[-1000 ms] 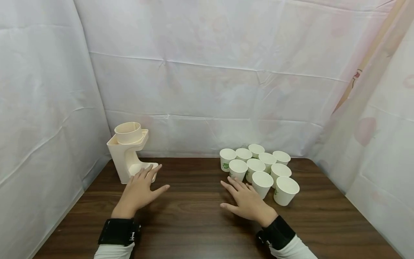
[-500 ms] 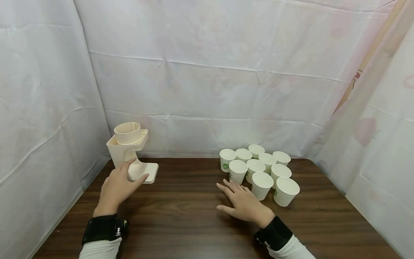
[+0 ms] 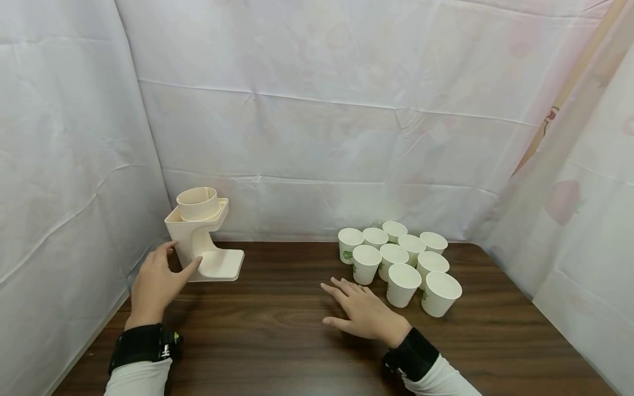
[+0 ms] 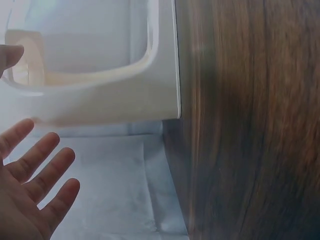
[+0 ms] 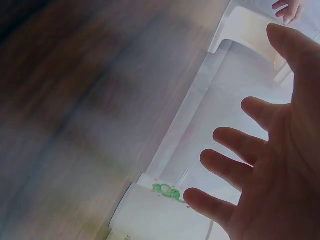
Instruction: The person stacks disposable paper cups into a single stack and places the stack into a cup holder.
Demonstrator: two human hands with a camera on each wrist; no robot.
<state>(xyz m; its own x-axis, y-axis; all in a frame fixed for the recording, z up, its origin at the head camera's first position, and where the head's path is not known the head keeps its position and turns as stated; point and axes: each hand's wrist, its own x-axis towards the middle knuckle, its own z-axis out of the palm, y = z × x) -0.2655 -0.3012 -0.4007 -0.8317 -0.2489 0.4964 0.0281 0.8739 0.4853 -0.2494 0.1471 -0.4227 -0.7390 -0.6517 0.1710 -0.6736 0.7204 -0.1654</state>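
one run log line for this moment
left hand: spread beside cream stand; right hand: spread near paper cups; cups: upright on wooden table

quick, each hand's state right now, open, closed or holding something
Left hand: open at the cream stand, not gripping it.
Right hand: open near the paper cups, holding nothing.

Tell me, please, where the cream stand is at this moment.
In the head view, the stand is at the far left corner of the table, before the white sheet, with the cups across to its right.
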